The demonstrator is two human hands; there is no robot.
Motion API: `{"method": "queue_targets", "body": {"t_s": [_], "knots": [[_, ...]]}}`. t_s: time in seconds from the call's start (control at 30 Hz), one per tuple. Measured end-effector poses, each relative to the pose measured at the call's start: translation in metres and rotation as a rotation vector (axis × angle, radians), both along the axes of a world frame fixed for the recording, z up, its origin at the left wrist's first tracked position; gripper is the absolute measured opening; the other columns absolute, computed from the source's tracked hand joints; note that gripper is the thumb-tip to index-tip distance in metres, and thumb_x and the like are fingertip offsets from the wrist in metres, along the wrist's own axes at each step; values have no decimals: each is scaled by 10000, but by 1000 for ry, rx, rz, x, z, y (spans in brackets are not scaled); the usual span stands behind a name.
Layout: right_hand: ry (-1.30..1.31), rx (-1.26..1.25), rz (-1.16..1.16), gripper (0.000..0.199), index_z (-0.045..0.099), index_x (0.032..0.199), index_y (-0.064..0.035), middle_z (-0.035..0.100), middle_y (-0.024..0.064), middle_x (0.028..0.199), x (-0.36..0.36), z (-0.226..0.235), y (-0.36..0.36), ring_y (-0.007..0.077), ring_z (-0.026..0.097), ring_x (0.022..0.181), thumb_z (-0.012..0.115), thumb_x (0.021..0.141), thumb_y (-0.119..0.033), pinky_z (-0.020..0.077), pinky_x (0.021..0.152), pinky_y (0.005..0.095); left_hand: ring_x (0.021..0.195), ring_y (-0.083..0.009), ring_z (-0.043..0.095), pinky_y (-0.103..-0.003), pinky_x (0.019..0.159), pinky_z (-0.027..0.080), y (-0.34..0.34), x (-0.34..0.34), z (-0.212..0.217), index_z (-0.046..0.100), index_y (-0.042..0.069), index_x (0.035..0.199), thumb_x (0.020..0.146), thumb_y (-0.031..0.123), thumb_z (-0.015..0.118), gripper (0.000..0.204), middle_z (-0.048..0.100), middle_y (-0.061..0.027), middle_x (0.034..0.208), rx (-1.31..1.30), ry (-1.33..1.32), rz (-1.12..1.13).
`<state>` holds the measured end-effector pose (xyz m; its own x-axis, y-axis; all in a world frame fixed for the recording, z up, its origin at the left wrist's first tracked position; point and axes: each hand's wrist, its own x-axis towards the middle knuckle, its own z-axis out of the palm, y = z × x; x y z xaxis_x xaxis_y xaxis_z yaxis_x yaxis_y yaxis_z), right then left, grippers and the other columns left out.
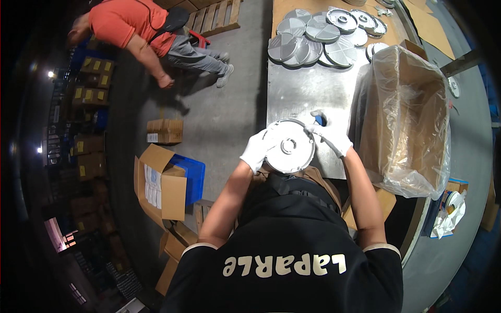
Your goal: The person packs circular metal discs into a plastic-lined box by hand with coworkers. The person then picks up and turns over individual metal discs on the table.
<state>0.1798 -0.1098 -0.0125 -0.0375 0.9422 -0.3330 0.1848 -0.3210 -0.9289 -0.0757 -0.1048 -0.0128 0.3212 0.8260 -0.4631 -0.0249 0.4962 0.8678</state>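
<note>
A white round plastic disc [280, 159] with a raised rim and a ring-shaped hub is held in front of my waist, its hub side facing up. My left hand [254, 152], in a white glove, grips its left edge. My right hand [334, 137], gloved too, is at the disc's upper right edge, fingers curled. A small blue object [320, 120] shows between those fingers; its kind is too small to make out. Farther up the metal-topped table [302, 96] lie several grey ribbed discs [322, 27] in overlapping piles, and white hub-side-up discs [342, 20] beside them.
A large carton [369, 122] lined with clear plastic stands right of the table. On the left are an open carton [174, 195], a blue crate [195, 179] and a small closed box [165, 131]. Another person [122, 23] in an orange shirt is at the upper left, near a wooden pallet [215, 18].
</note>
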Motion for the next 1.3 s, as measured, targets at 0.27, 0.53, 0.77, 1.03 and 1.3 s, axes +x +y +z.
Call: {"method": "queue_targets", "body": {"t_s": [0.27, 0.53, 0.77, 1.03, 1.3], "knots": [[381, -63, -364, 376, 585, 1241, 1, 649, 71, 1042, -21, -22, -53, 99, 602, 770, 636, 885, -110, 518, 665, 239, 1157, -237, 551, -342, 954, 487, -30, -2, -17, 432, -51, 1330, 848, -39, 582, 505, 529, -159, 1300, -121, -212, 249], [473, -77, -427, 356, 582, 1194, -17, 652, 59, 983, -36, -43, -47, 101, 613, 782, 675, 860, -98, 517, 631, 239, 1139, -169, 535, -306, 974, 440, -22, 4, 10, 475, -21, 1290, 829, -8, 628, 486, 578, -108, 1206, 32, -65, 31], [391, 95, -467, 284, 593, 1139, 22, 654, 65, 916, -27, -7, -40, 90, 603, 718, 646, 864, -29, 484, 630, 218, 1127, -160, 535, -298, 974, 433, -35, 3, 7, 472, -23, 1299, 858, 18, 620, 467, 575, -97, 1209, 113, -21, 19], [-235, 169, -197, 297, 654, 1035, 11, 693, 105, 811, -56, -1, -55, 144, 655, 740, 731, 794, -144, 523, 694, 278, 1173, -197, 523, -323, 1014, 412, -44, 4, -2, 457, -37, 1320, 834, 24, 643, 524, 553, -129, 1265, 171, -14, 73], [-517, 264, -67, 251, 668, 1043, -44, 683, 160, 886, -53, 12, -63, 257, 673, 792, 697, 834, -179, 526, 731, 323, 1138, -181, 534, -309, 983, 425, -47, 5, 2, 463, -55, 1296, 839, 3, 616, 486, 568, -124, 1216, 266, 2, 52]]}}
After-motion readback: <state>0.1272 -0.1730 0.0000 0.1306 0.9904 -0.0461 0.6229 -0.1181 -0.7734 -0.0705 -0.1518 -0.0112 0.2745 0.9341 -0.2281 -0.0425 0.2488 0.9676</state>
